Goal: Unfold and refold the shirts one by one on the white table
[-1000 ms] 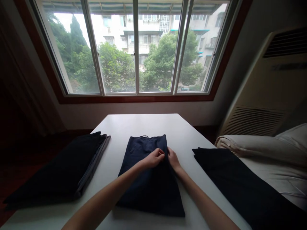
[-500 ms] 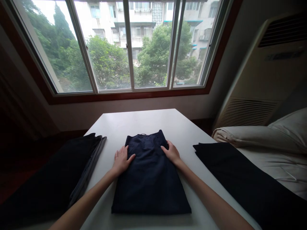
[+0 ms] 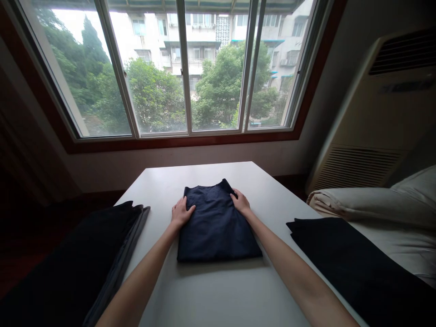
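Observation:
A folded navy garment (image 3: 218,229) lies on the white table in front of me, its far edge slightly raised at the right corner. My left hand (image 3: 181,212) holds its far left edge, the thumb on top and the fingers along the outer side. At the far right edge, my right hand (image 3: 241,201) grips the cloth with its thumb on top; some of the fingers are hidden behind the fabric. Light creases run across the top layer.
Several folded dark garments (image 3: 78,254) are stacked at the table's left side. Another black folded garment (image 3: 354,259) lies at the right. Beyond it is a cream cushioned seat (image 3: 368,206). The white table (image 3: 200,170) ends below a wide window.
Both hands have moved forward with the navy garment, so its near edge now lies farther from me. My view has tilted slightly upward.

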The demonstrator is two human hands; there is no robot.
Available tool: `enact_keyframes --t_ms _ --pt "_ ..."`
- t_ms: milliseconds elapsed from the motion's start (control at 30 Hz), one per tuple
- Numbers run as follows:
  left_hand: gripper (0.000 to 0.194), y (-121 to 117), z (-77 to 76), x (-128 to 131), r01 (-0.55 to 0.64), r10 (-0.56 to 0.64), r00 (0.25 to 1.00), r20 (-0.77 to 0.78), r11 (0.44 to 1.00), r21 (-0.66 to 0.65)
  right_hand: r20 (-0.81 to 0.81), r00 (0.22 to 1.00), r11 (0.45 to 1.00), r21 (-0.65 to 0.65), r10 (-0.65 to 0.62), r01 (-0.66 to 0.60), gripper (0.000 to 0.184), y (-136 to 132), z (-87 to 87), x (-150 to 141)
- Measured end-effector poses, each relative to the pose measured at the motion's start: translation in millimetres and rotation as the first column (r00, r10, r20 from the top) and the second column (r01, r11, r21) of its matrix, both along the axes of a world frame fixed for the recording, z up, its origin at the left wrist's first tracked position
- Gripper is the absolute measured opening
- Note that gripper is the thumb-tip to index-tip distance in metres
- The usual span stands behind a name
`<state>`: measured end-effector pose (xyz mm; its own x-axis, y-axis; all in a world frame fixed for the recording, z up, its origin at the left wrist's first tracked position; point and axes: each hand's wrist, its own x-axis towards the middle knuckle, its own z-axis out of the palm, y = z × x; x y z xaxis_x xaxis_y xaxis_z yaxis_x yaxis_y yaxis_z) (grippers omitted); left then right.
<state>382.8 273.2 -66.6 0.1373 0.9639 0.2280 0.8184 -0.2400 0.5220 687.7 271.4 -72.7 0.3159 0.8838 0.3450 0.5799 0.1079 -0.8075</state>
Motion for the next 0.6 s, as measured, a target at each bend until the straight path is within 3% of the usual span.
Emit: enact_keyframes --t_ms 100,233,300,400,600 --pt "0.059 26 -2.8 -1 -0.014 0.005 0.96 0.28 0.999 0.03 -0.102 0.995 0.999 0.051 0.012 -0.007 0.03 23 -4.1 5" --pt "0.04 43 -8.9 -4 0.12 -0.103 0.716 0.69 0.992 0.023 -0.254 0.967 0.993 0.114 0.02 0.01 0.028 33 -8.1 11" --pt "0.026 42 -11.0 -5 0.177 -0.126 0.643 0.755 0.984 0.014 -0.311 0.95 0.99 0.138 0.032 0.012 0.026 26 -7.1 14" --pt "0.007 35 -9.7 -6 0.189 -0.134 0.613 0.779 0.982 0.021 -0.368 0.927 0.984 0.177 0.078 -0.013 0.022 6 -1.4 15" --pt "0.008 15 0.9 -6 0.177 -0.124 0.549 0.826 0.984 0.03 -0.439 0.885 0.976 0.204 0.154 -0.069 0.02 -34 5.8 9"
